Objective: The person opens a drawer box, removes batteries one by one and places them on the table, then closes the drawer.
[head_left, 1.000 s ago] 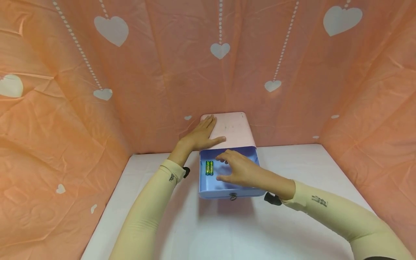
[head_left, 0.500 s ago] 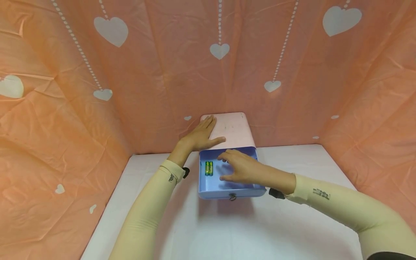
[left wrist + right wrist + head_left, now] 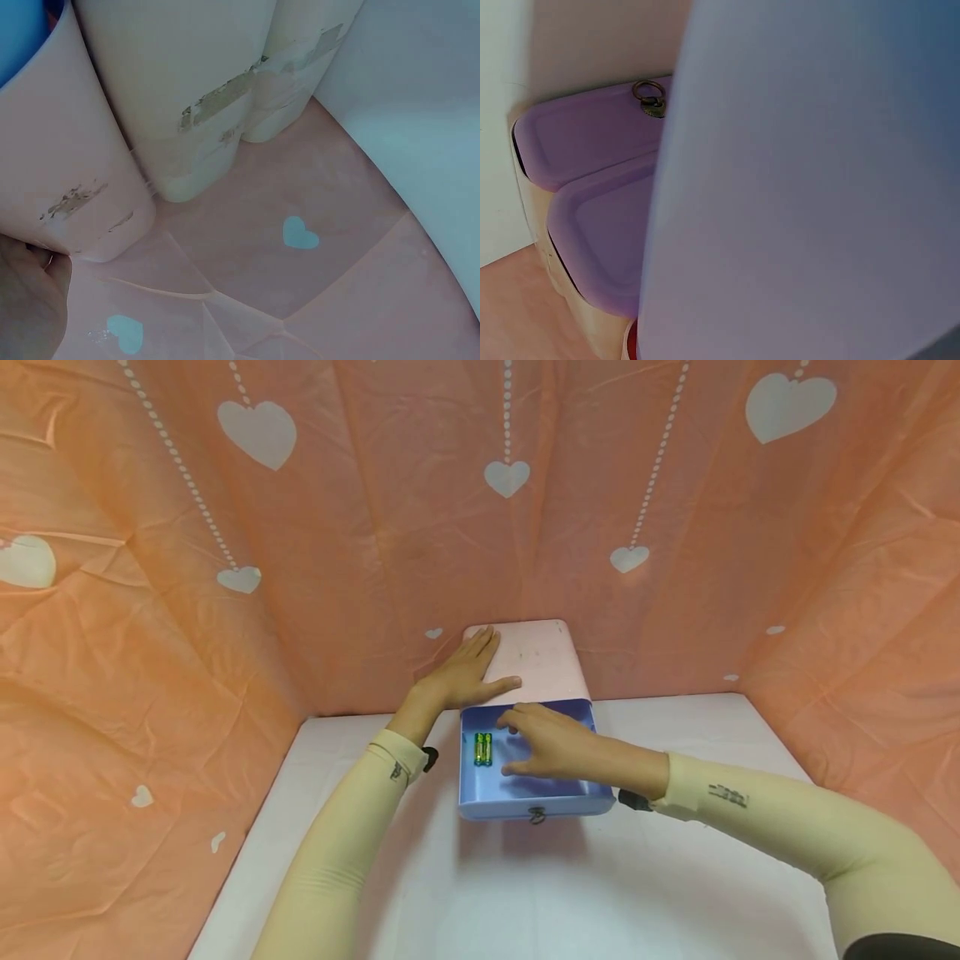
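Flat on the pink top of a drawer unit (image 3: 536,652) lies my left hand (image 3: 461,677), fingers stretched out and thumb apart. A blue drawer (image 3: 498,806) is pulled out toward me from under that top. Two green batteries (image 3: 483,749) lie side by side on its left part. My right hand (image 3: 555,745) is over the drawer's right part, thumb and fingers apart and slightly bent, holding nothing. A gap separates its fingertips from the batteries. In the right wrist view the drawer's pale side (image 3: 795,195) fills most of the picture and hides the right hand.
A metal ring pull (image 3: 537,815) hangs on the drawer front. Lower purple drawer fronts (image 3: 604,225) show in the right wrist view. The unit stands on a white table (image 3: 480,893), against a pink cloth (image 3: 390,552) with hearts. Cloth also hangs at both sides.
My right hand shifts slightly right, then back left toward the batteries, its forearm a little higher. The left hand, drawer and batteries stay put.
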### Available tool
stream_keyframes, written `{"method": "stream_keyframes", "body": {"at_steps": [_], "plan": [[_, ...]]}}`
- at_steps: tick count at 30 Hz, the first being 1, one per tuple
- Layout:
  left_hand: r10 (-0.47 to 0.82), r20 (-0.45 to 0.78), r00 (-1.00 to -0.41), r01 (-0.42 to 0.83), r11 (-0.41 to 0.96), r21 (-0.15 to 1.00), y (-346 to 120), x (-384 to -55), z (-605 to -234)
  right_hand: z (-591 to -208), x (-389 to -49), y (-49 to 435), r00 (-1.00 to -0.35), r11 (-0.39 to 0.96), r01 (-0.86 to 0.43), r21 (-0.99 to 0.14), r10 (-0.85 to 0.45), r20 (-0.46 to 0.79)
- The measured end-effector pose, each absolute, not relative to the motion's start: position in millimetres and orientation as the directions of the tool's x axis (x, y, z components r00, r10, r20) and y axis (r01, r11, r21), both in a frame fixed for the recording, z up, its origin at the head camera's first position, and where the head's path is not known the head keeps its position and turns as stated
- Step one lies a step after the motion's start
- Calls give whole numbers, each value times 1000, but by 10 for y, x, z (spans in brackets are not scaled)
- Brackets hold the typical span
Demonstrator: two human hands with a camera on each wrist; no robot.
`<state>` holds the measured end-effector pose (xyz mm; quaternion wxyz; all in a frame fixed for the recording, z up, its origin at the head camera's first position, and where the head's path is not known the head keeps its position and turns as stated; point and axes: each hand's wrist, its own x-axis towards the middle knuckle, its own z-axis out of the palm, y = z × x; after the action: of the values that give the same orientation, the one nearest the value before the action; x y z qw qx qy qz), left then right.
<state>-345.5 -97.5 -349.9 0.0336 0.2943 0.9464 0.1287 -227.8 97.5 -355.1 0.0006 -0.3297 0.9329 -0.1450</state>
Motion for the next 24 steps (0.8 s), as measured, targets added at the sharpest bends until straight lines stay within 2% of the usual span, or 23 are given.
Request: {"method": "stream_keyframes", "body": {"at_steps": [24], "plan": [[572,14,-820,555,790,261,-976,-3467,-3511,-3605,-2380,857,-791,750,-601,-277,-607,76]]}}
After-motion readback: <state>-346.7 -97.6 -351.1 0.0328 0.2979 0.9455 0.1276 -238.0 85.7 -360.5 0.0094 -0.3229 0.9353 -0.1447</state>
